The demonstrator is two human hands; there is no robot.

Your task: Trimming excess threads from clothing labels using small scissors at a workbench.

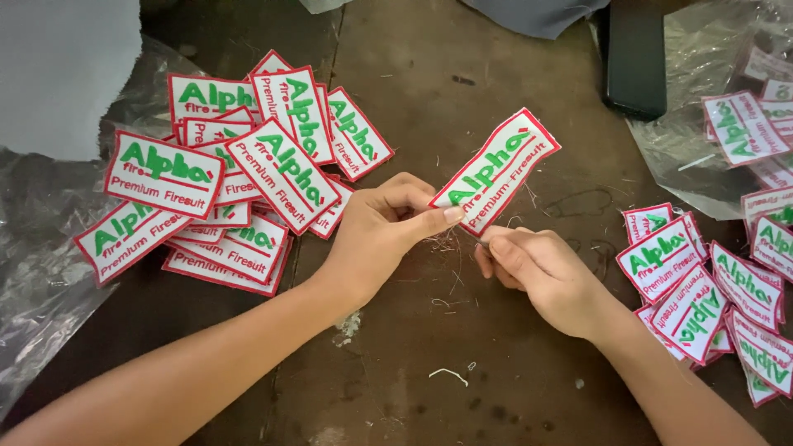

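Note:
My left hand (387, 227) pinches the lower left corner of a white rectangular cloth patch (498, 169) with a red border and green and red lettering, held tilted above a dark wooden table (429, 355). My right hand (541, 268) sits just below the patch's lower edge, fingertips closed together at its corner, seemingly on a loose thread too fine to make out. Loose thread scraps (450, 244) lie on the table under the hands.
A pile of several like patches (235, 173) lies at the left on clear plastic (41, 272). More patches (702, 297) are stacked at the right, others on plastic (743, 124) at the back right. A dark flat object (634, 58) stands at the back.

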